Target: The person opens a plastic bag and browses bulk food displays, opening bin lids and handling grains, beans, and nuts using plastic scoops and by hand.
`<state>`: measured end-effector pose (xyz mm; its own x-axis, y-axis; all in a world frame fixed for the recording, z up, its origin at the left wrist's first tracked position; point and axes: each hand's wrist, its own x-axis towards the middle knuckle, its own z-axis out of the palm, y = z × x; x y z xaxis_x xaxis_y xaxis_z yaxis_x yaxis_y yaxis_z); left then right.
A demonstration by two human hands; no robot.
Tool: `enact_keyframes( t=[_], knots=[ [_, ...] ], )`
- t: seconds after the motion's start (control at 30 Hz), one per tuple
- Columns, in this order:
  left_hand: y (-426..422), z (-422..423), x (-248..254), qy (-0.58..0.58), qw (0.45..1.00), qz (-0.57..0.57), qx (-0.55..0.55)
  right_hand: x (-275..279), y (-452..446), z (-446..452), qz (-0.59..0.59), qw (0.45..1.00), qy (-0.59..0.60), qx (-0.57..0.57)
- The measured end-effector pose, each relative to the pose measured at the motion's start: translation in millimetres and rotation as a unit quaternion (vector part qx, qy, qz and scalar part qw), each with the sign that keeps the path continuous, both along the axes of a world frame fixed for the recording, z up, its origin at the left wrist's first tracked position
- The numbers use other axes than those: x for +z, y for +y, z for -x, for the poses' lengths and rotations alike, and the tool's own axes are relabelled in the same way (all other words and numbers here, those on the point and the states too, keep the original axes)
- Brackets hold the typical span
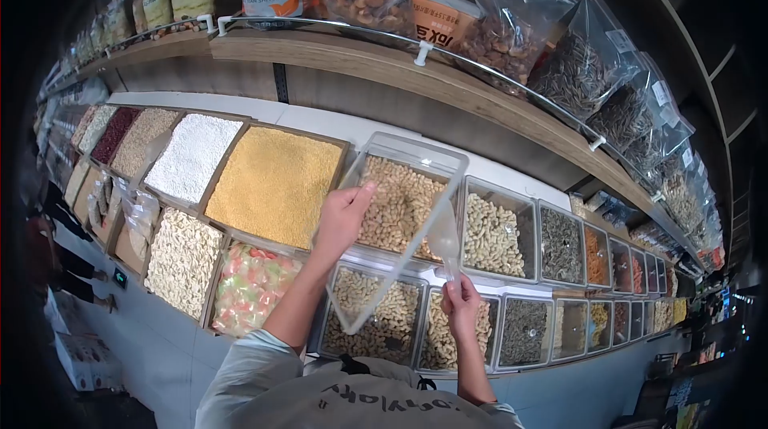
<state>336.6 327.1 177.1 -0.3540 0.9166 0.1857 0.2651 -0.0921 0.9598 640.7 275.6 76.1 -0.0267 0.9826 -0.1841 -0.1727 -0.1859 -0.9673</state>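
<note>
My left hand (pixel 344 217) grips the left edge of a clear plastic bin lid (pixel 410 250), which is tilted up over a bin of light brown shelled nuts or peanuts (pixel 396 205). In my right hand (pixel 462 302) is the handle of a translucent plastic scoop (pixel 445 238). The scoop's head points away from me, at the right edge of that bin. Whether it holds anything I cannot make out. Below the lid, in the front row, stand two bins of unshelled peanuts (pixel 376 297), partly hidden by the lid and my right hand.
Left of the bin lie yellow grain (pixel 276 181), white grain (pixel 192 155), pale flakes (pixel 182 249) and wrapped candies (pixel 254 285). Rightward are peanuts in shell (pixel 490 233) and dark seeds (pixel 562 243). Above runs a wooden shelf (pixel 336 53) with a metal rail and bagged goods.
</note>
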Motion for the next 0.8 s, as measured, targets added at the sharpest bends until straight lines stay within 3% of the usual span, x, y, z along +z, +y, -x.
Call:
enact_keyframes(
  t=[0.03, 0.07, 0.13, 0.2, 0.27, 0.43, 0.47, 0.57, 0.73, 0.8],
  knots=[
    [-8.9, 9.8, -4.0, -0.143, 0.989, 0.000, -0.028, 1.7, 3.7, 10.2, -0.003, 1.000, -0.014, 0.026],
    [-17.3, 17.6, -5.1, -0.138, 0.990, 0.005, -0.028, 4.1, 9.3, 21.0, -0.007, 0.998, -0.027, 0.053],
    [-44.8, 27.0, -4.5, -0.287, 0.958, 0.004, 0.016, 3.3, 20.5, 34.0, 0.024, 0.992, -0.012, 0.125],
    [-68.1, 40.2, -15.0, -0.271, 0.962, -0.010, 0.034, 3.1, 29.2, 44.2, 0.040, 0.987, 0.024, 0.152],
    [-95.7, 42.0, 8.2, -0.424, 0.903, -0.061, -0.036, 16.0, 37.2, 52.8, 0.097, 0.972, 0.093, 0.194],
    [-141.9, 45.7, -38.1, -0.663, 0.737, -0.050, -0.119, 7.3, 59.4, 40.0, 0.212, 0.960, 0.110, 0.147],
    [-146.9, 43.0, -49.6, -0.664, 0.737, -0.045, -0.118, 6.2, 64.4, 34.6, 0.216, 0.960, 0.110, 0.144],
    [-158.2, 32.7, -75.6, -0.764, 0.628, -0.036, -0.144, -5.6, 86.9, 11.9, 0.200, 0.966, 0.120, 0.112],
    [-174.3, 17.1, -101.9, -0.784, 0.606, -0.003, -0.135, -14.1, 107.6, 0.3, 0.158, 0.978, 0.113, 0.071],
    [-176.6, 11.3, -106.5, -0.789, 0.598, 0.013, -0.141, -15.6, 110.6, 5.7, 0.094, 0.995, 0.043, -0.004]
  ],
)
